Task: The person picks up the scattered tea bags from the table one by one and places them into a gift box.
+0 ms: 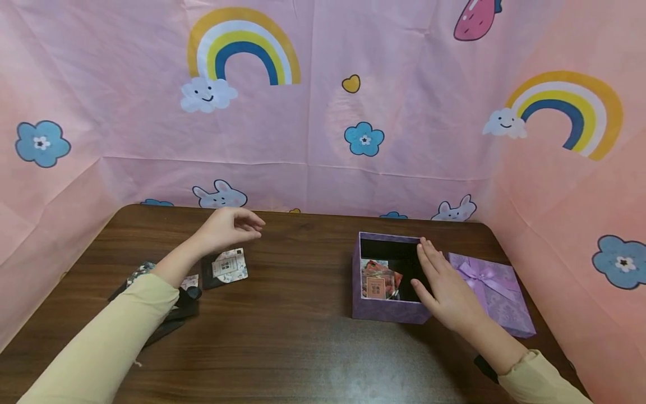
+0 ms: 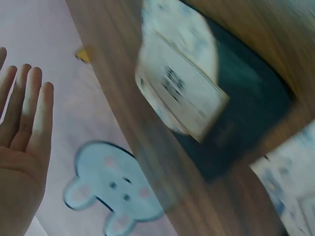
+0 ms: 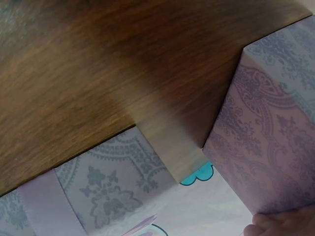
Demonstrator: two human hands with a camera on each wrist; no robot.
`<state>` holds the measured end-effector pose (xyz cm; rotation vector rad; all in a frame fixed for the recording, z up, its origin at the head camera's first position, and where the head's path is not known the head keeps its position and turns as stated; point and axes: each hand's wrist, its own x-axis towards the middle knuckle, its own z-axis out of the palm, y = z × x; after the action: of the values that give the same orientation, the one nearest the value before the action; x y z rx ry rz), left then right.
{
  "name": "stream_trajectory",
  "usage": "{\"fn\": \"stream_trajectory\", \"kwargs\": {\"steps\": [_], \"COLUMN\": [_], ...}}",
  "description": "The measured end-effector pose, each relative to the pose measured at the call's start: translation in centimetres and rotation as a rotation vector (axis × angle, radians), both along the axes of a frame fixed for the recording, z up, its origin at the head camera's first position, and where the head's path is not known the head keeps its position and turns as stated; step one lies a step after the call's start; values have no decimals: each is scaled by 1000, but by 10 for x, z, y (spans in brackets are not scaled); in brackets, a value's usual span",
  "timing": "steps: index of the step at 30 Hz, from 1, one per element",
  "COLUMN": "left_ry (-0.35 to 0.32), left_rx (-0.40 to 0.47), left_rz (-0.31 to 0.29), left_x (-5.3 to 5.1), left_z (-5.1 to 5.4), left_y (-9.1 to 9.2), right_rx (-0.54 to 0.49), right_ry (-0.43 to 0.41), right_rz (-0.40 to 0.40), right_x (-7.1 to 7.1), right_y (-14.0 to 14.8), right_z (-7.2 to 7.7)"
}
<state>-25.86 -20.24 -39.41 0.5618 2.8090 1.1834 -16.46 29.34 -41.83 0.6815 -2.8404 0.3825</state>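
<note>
In the head view a purple box point(image 1: 391, 310) stands uncovered at right of centre, with red and floral packets point(image 1: 375, 283) in its left part. My right hand point(image 1: 449, 292) rests on the box's right rim, fingers nearly straight; in the right wrist view its fingertips point(image 3: 283, 223) touch the patterned box side point(image 3: 261, 123). My left hand point(image 1: 229, 227) is raised over the table's left part, holding nothing, fingers loosely bent. Just below it lies a floral packet point(image 1: 235, 268) on a dark piece, seen larger in the left wrist view as a pale packet point(image 2: 182, 83) beside the left hand point(image 2: 24, 147).
A purple lid with a ribbon bow point(image 1: 504, 292) lies right of the box. Dark and floral items point(image 1: 176, 314) lie partly under the left forearm. A small dark object point(image 1: 485, 368) shows by the right wrist. Pink printed cloth point(image 1: 313, 112) hangs behind and beside the table.
</note>
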Motion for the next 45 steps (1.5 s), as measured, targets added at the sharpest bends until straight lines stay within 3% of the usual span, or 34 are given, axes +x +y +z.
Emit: {"fn": "stream_trajectory", "kwargs": {"steps": [10,21,34,39,45], "left_ry": [-79,-91,-97,-58,5], "left_rx": [-59,-95,-121,-143,-214], "left_rz": [37,-22,-103,-130,-120], "left_x": [-2,-3,8,11,11], "left_z": [-23,-45,-51,-56,-60], "left_y": [-38,-47,-58,-61,-56], "right_rx": [5,-2,-5,-12,-7], "right_ry": [-29,-17,7,5,-21], "right_rz": [-10,-8,-2,-2,-9], "right_x": [0,1,0,0,0], "right_y": [-1,0,-1,-1,-1], "right_z": [2,2,0,1,2]}}
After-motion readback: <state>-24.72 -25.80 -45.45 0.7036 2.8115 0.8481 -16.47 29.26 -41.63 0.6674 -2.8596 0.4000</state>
